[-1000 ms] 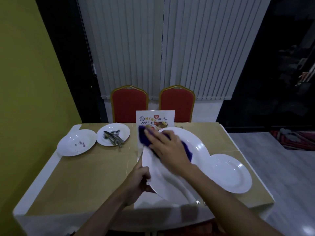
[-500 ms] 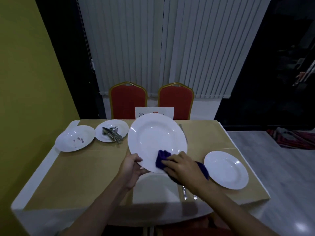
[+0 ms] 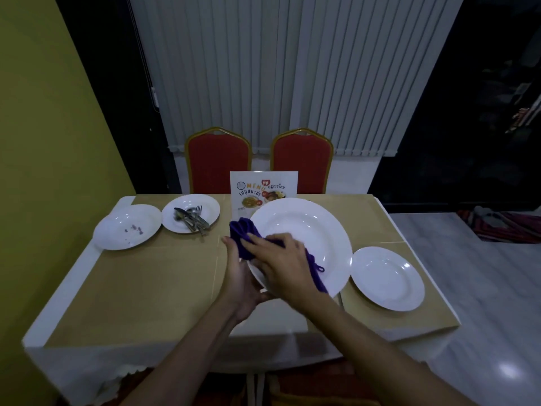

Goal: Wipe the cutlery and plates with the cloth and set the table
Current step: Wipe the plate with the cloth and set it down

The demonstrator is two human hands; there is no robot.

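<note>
A large white plate (image 3: 307,230) is held tilted above the table's middle. My left hand (image 3: 243,282) grips its lower left rim from beneath. My right hand (image 3: 281,265) presses a purple cloth (image 3: 244,234) against the plate's left edge, with the cloth trailing under my wrist. A smaller white plate (image 3: 386,278) lies flat on the right. At the back left, a small plate (image 3: 205,209) carries forks and spoons (image 3: 191,219). Beside it sits a plate with dark crumbs (image 3: 127,227).
A standing menu card (image 3: 260,189) is at the table's far edge, behind the big plate. Two red chairs (image 3: 218,159) stand beyond it against vertical blinds. A yellow wall runs along the left. Tan mats (image 3: 140,288) cover the tabletop.
My right hand and the cloth went from the plate's lower rim up to its left edge. The plate shifted right and tilted flatter, uncovering the menu card.
</note>
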